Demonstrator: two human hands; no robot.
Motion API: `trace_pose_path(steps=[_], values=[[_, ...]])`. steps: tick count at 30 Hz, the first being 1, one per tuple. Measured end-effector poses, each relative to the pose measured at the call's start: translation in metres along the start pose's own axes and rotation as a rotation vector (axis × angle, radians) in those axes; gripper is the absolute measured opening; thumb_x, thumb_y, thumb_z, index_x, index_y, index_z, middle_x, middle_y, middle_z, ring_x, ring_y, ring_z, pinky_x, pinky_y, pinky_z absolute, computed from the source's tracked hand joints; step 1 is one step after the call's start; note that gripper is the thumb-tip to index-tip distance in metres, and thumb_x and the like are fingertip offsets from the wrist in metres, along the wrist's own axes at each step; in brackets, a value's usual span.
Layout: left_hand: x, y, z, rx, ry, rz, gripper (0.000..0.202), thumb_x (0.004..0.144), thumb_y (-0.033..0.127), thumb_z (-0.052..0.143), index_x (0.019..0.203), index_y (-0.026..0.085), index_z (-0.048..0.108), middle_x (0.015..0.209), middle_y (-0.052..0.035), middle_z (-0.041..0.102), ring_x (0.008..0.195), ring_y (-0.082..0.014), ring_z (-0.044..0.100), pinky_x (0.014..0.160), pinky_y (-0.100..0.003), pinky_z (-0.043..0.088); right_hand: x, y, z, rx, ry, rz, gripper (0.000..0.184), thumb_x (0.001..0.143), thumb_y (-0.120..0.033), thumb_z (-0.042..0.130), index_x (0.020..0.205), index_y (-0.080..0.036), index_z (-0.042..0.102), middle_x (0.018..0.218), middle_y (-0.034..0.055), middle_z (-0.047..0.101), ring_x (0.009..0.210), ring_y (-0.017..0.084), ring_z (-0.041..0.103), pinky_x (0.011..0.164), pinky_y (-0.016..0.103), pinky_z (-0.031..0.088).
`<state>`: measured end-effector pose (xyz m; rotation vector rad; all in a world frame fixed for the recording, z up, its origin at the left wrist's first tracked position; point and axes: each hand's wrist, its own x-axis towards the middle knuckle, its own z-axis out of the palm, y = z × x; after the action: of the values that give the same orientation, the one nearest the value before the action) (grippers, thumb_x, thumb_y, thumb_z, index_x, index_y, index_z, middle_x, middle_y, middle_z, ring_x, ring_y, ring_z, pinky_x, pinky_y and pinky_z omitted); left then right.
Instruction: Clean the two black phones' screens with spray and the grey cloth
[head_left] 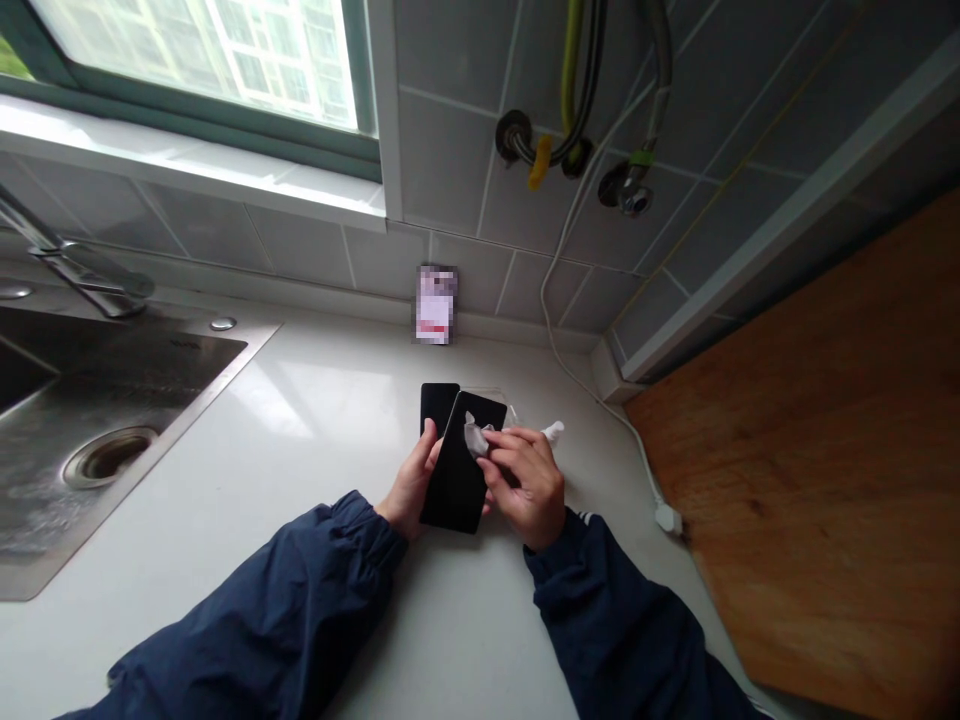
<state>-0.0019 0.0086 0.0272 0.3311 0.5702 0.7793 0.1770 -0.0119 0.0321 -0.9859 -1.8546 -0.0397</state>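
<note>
A flat black slab, phone-like (454,480), is tilted above the worktop (300,590), gripped along its left edge by the left hand (409,487), fingertips showing at the far edge. The right hand (529,480) pinches a crumpled white tissue (474,440) against its face. The slab could slip if the left hand's hold loosens or the right presses too hard; grit under the tissue might scratch it.

Just behind is a second black slab (438,402); whether it is held or lying cannot be told. A white-tipped object (553,432) shows beyond the right hand. The pale, glossy worktop carries a blurred-out box (435,305) near the tiled wall (450,150). Well to the left is a steel sink (247,353), below a bright window (202,60); right, a white cable (551,310) and a wooden panel (825,450).
</note>
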Motion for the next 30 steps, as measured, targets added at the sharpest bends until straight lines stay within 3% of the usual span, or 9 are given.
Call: trace_pose_path(steps=[5,10,13,16,19,21,25,30], values=[[0.003,0.003,-0.002,-0.034,0.001,0.08,0.071,0.104,0.064,0.036,0.148,0.013,0.058,0.111,-0.0191,0.078,0.094,-0.0318,0.077,0.088,-0.043,0.061,-0.003,0.001,0.002,-0.095,-0.17,-0.066,0.03,0.1,-0.022,0.066,0.129,-0.022,0.072,0.137,0.0048,0.073,0.136,0.032,0.056,0.111,0.053,0.052],[0.005,0.002,-0.006,-0.012,-0.002,0.092,0.072,0.102,0.068,0.04,0.149,0.017,0.058,0.117,-0.0174,0.077,0.098,-0.0319,0.077,0.089,-0.042,0.06,-0.008,0.001,0.005,-0.246,-0.331,0.018,0.056,0.105,-0.034,0.053,0.159,-0.019,0.047,0.162,0.0074,0.05,0.158,0.036,0.031,0.122,0.06,0.038],[0.005,0.001,-0.007,0.019,0.013,0.086,0.069,0.101,0.067,0.045,0.148,0.018,0.06,0.118,-0.0162,0.078,0.099,-0.0315,0.077,0.09,-0.041,0.059,-0.01,-0.001,0.008,-0.293,-0.352,0.084,0.064,0.107,-0.036,0.049,0.166,-0.019,0.031,0.168,0.0086,0.039,0.161,0.039,0.022,0.123,0.063,0.036],[0.004,-0.001,-0.005,0.033,0.018,0.089,0.068,0.101,0.065,0.046,0.147,0.018,0.061,0.118,-0.0159,0.078,0.101,-0.0322,0.077,0.093,-0.042,0.058,-0.011,-0.003,0.008,-0.275,-0.334,0.089,0.065,0.107,-0.034,0.05,0.167,-0.019,0.029,0.169,0.0102,0.036,0.162,0.04,0.019,0.123,0.066,0.034],[0.003,-0.002,-0.003,0.022,0.004,0.11,0.067,0.1,0.065,0.051,0.147,0.018,0.062,0.12,-0.015,0.077,0.107,-0.033,0.075,0.098,-0.043,0.056,-0.01,-0.005,0.008,-0.21,-0.324,0.014,0.061,0.105,-0.03,0.054,0.163,-0.018,0.038,0.166,0.012,0.043,0.161,0.039,0.024,0.122,0.065,0.036],[0.003,-0.004,-0.003,0.017,0.003,0.124,0.066,0.099,0.063,0.055,0.144,0.015,0.064,0.12,-0.0153,0.077,0.112,-0.0327,0.073,0.102,-0.041,0.054,-0.009,-0.007,0.007,-0.141,-0.278,-0.055,0.052,0.103,-0.026,0.059,0.155,-0.02,0.051,0.158,0.0115,0.055,0.155,0.037,0.038,0.119,0.061,0.043],[0.005,-0.008,-0.003,0.045,-0.011,0.188,0.061,0.097,0.057,0.064,0.132,0.008,0.071,0.119,-0.0159,0.076,0.12,-0.0302,0.069,0.109,-0.036,0.049,-0.006,-0.011,0.005,-0.041,-0.134,-0.071,0.03,0.098,-0.018,0.068,0.127,-0.024,0.071,0.132,0.0093,0.073,0.121,0.03,0.065,0.1,0.05,0.058],[0.007,-0.011,-0.002,0.089,0.028,0.246,0.059,0.094,0.057,0.068,0.125,0.007,0.073,0.117,-0.0138,0.078,0.122,-0.0295,0.068,0.114,-0.036,0.044,-0.007,-0.012,0.005,-0.001,-0.101,-0.067,0.024,0.095,-0.012,0.069,0.116,-0.024,0.074,0.099,0.0071,0.076,0.089,0.025,0.066,0.078,0.042,0.06]])
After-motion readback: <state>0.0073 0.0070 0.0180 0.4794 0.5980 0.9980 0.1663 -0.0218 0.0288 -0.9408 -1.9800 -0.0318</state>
